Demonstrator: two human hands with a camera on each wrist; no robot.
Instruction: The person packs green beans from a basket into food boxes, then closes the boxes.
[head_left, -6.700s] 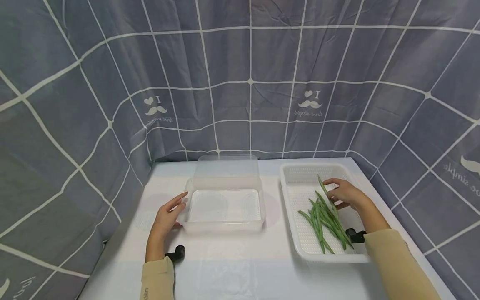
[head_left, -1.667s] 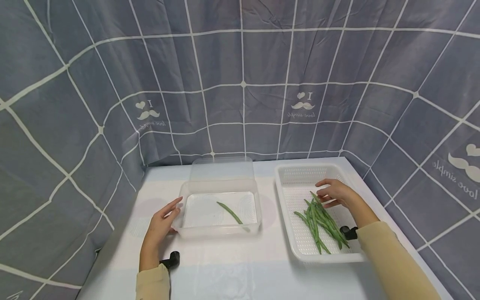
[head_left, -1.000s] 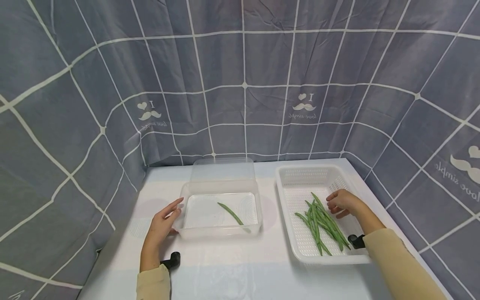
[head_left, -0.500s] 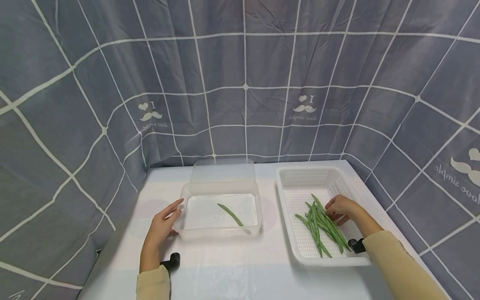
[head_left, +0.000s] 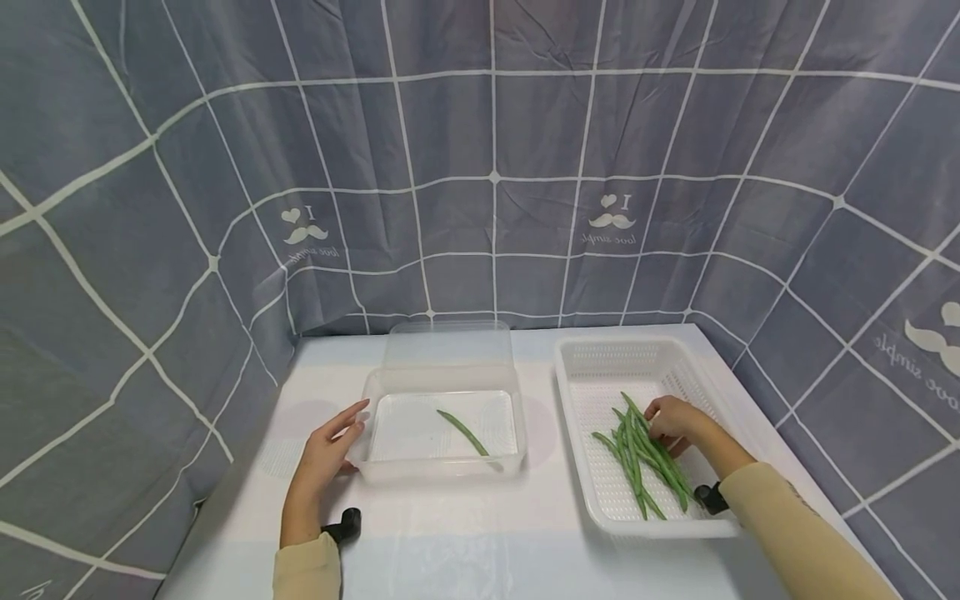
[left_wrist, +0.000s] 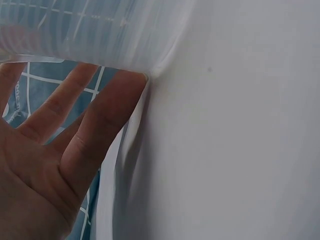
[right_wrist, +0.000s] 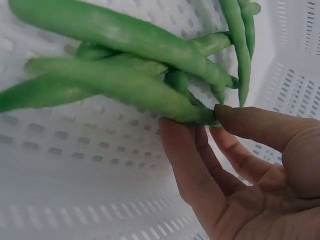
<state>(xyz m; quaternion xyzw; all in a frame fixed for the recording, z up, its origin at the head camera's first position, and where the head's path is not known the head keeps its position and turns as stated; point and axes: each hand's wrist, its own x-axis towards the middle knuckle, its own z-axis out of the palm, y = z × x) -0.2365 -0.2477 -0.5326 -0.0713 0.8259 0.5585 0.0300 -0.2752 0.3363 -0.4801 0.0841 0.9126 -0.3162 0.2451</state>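
Observation:
My left hand rests at the left side of a clear plastic container; in the left wrist view its extended fingers touch the container wall. One green bean lies slanted inside that container. To the right stands a white perforated basket with a pile of green beans. Reaching into it, my right hand is at the pile's right edge. The right wrist view has thumb and fingertips pinching the tip of one green bean, which still lies among the others.
A clear lid extends behind the container. The white table ends at a grey checked curtain at the back and sides. Each wrist wears a small black camera.
A bean now lies in the clear container, which held none at first. The right hand drew back from the pile, then moved onto its right edge and pinched a bean. The left hand stayed put.

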